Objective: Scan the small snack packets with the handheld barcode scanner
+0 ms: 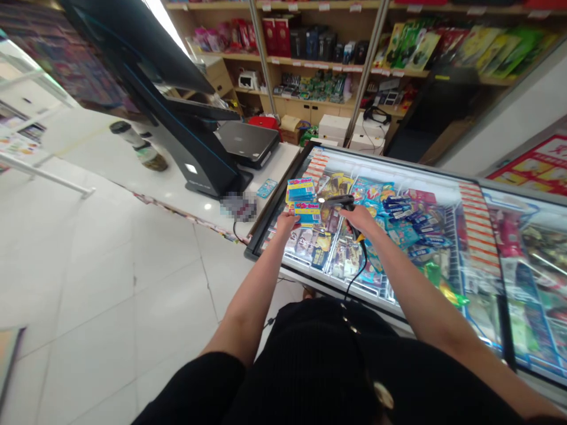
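My left hand (287, 224) is closed on the lower edge of a small blue and yellow packet (309, 216) with pink lettering. Just beyond it is a second packet of the same look (300, 190), over the freezer's glass top. In my right hand (359, 219) is a black barcode scanner (341, 200), gripped by its handle. Its head points left at the packets, a short gap away. From the handle a black cable (361, 268) hangs down toward my body. Both hands are above the glass-topped chest freezer (286, 268).
Left of the freezer, a white counter (177, 195) carries a black point-of-sale monitor stand (190, 136), a dark flat device (248, 141), a blue card (266, 188) and a jar-like bottle (142, 147). Wrapped ice creams (401, 218) fill the freezer baskets. Stocked shelves (310, 59) stand behind.
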A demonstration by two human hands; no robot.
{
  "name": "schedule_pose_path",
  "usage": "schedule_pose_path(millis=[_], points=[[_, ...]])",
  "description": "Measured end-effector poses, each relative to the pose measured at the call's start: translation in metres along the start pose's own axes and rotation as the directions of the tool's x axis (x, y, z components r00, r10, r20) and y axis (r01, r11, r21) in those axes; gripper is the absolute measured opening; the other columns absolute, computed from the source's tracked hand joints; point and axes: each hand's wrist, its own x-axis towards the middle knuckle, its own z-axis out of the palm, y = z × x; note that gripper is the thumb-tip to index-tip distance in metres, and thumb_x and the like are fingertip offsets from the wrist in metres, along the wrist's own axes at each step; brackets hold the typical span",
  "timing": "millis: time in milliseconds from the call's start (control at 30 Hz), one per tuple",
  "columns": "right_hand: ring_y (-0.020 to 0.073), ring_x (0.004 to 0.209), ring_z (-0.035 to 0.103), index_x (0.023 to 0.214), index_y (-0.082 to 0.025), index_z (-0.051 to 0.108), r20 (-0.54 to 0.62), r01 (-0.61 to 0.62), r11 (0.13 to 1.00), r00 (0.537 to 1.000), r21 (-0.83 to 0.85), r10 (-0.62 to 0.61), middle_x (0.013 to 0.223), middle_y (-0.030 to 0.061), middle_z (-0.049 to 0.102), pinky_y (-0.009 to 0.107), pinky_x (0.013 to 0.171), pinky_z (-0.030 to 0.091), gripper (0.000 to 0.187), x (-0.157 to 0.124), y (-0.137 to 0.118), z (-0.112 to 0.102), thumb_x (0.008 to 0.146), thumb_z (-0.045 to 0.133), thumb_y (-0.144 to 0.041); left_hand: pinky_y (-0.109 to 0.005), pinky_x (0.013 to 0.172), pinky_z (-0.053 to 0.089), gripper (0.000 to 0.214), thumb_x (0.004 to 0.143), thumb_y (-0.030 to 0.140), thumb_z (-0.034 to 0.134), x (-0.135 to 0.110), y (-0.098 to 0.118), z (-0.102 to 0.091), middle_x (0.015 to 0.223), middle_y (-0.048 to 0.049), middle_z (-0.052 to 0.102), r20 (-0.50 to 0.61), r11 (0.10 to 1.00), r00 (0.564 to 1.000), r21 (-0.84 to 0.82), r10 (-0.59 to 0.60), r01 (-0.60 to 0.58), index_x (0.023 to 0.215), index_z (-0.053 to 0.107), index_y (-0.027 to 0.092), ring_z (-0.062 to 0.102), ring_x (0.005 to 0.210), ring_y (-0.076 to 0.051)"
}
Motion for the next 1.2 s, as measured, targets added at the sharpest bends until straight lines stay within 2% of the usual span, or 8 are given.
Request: schedule_pose_path(millis=[133,200,333,500,633,733,867,1200], points=[[0.0134,0.037,0.051,0.063,-0.016,0.054,0.000,-0.017,1.000,1.000,-0.015,0.017,0.046,0.0017,0.055,0.022,0.039,0.041,0.020,-0.003,-0.007,0.004,0.077,0.060,-0.029,-0.032,0.068,0.055,0.021,0.058,0.008,0.071,0.006,0.003,-0.006,0.066,-0.0038,0.061,-0.032,0.998,0.999,0.048,0.028,-0.027,0.066,0.052,0.013,0.065,0.068,-0.018],[0.0133,0.037,0.052,0.062,-0.015,0.054,0.000,-0.019,1.000,1.000,-0.022,0.019,0.047,0.0024,0.055,0.022,0.039,0.041,0.022,-0.004,-0.007,0.004,0.077,0.060,-0.030,-0.032,0.071,0.052,0.018,0.057,0.011,0.071,0.012,0.004,-0.007,0.069,-0.0048,0.063,-0.071,0.977,0.991,0.191,0.112,-0.097,0.066,0.055,0.013,0.066,0.076,-0.021],[0.0129,0.037,0.052,0.061,-0.016,0.053,-0.010,-0.010,1.000,1.000,-0.015,0.010,0.046,0.0022,0.055,0.022,0.039,0.041,0.023,-0.002,-0.002,0.002,0.078,0.060,-0.030,-0.036,0.085,0.045,0.022,0.054,0.016,0.073,0.018,0.003,-0.007,0.084,-0.0106,0.065,-0.137,0.806,0.943,0.565,0.303,-0.177,0.070,0.058,0.015,0.060,0.101,-0.031],[0.0129,0.036,0.051,0.063,-0.017,0.050,-0.026,-0.032,0.998,0.999,0.049,0.033,0.045,0.0005,0.053,0.022,0.039,0.041,0.020,0.000,0.006,-0.007,0.078,0.058,-0.028,-0.044,0.091,0.038,0.035,0.064,0.020,0.069,0.004,0.006,0.005,0.112,-0.0207,0.055,-0.213,0.661,0.896,0.742,0.388,-0.110,0.095,0.055,0.015,0.049,0.114,-0.035],[0.0132,0.037,0.052,0.066,-0.016,0.052,-0.052,-0.052,0.997,0.997,0.053,0.055,0.047,0.0010,0.055,0.022,0.039,0.042,0.019,-0.002,0.012,-0.019,0.078,0.060,-0.028,-0.040,0.097,0.033,0.030,0.077,0.020,0.058,-0.012,0.011,0.030,0.115,-0.0170,0.052,-0.115,0.591,0.809,0.743,0.576,-0.315,0.105,0.050,0.016,0.046,0.116,-0.029],[0.0133,0.038,0.052,0.066,-0.016,0.054,-0.064,-0.050,0.998,0.997,0.044,0.052,0.047,0.0017,0.056,0.022,0.039,0.041,0.020,-0.002,0.021,-0.030,0.078,0.061,-0.030,-0.032,0.094,0.035,0.027,0.077,0.018,0.057,-0.015,0.009,0.057,0.108,-0.0106,0.056,0.026,0.602,0.794,0.636,0.608,-0.482,0.103,0.051,0.018,0.051,0.108,-0.022],[0.0134,0.037,0.051,0.064,-0.017,0.054,-0.079,-0.063,0.997,0.995,0.046,0.067,0.045,0.0023,0.055,0.022,0.039,0.040,0.025,-0.002,0.035,-0.049,0.080,0.060,-0.035,-0.027,0.085,0.039,0.024,0.072,0.016,0.061,-0.011,0.000,0.095,0.093,-0.0060,0.060,0.083,0.712,0.849,0.506,0.522,-0.487,0.094,0.054,0.018,0.056,0.093,-0.018],[0.0132,0.038,0.052,0.064,-0.016,0.052,-0.118,-0.131,0.982,0.982,0.140,0.147,0.048,0.0016,0.055,0.023,0.039,0.043,0.024,-0.002,0.071,-0.094,0.077,0.063,-0.034,-0.029,0.075,0.045,0.030,0.051,0.023,0.079,0.003,-0.037,0.168,0.071,-0.0082,0.063,0.084,0.807,0.987,0.568,0.136,-0.160,0.059,0.051,0.019,0.062,0.093,-0.028]])
